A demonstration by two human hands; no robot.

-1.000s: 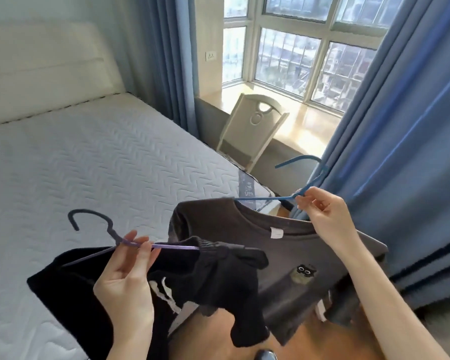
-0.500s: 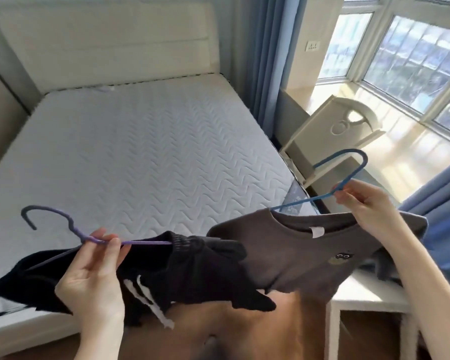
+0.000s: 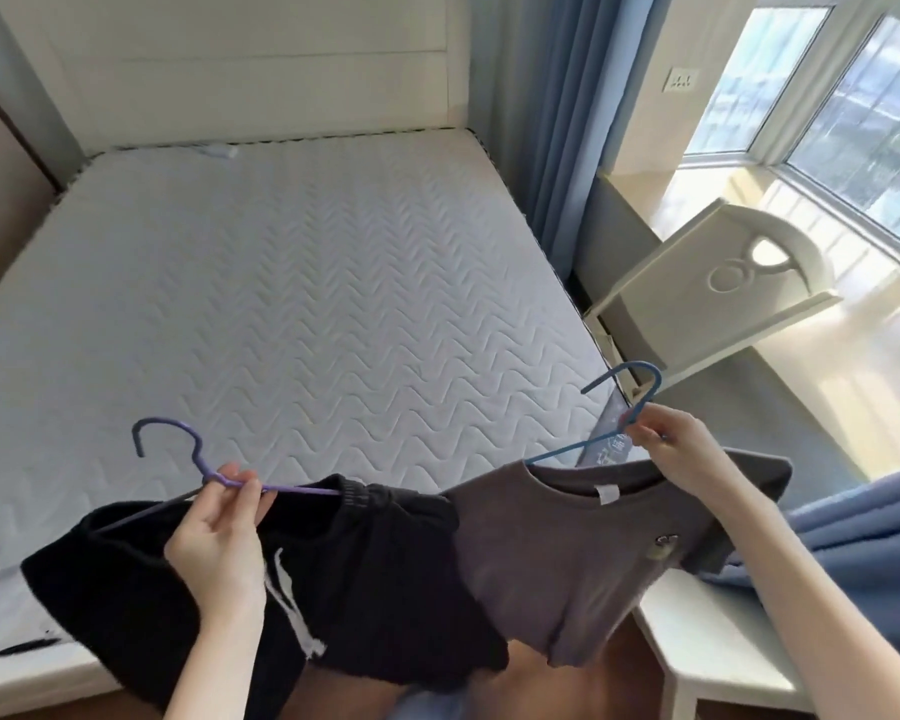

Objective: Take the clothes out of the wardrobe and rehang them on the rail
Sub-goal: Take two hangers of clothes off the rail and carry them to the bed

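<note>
Purple hanger (image 3: pixel 219 472) with black shorts (image 3: pixel 365 574) is pinched in the left hand (image 3: pixel 219 543); blue hanger (image 3: pixel 619 413) with grey T-shirt (image 3: pixel 567 553) is pinched in the right hand (image 3: pixel 676 449). Both are held apart above the bed (image 3: pixel 292 283) (presumably to prevent tangling); no rail is visible.

Matt black knitted cloth shorts (image 3: pixel 385 574), soft grey cotton-like T-shirt (image 3: pixel 557 553), thin smooth purple coated hanger (image 3: pixel 198 459), thin smooth blue coated hanger (image 3: pixel 640 392), white quilted fabric mattress (image 3: pixel 281 304), glossy cream chair (image 3: pixel 723 293)

purple hanger (image 3: pixel 198 462), black shorts (image 3: pixel 385 574), grey T-shirt (image 3: pixel 557 553)
</note>
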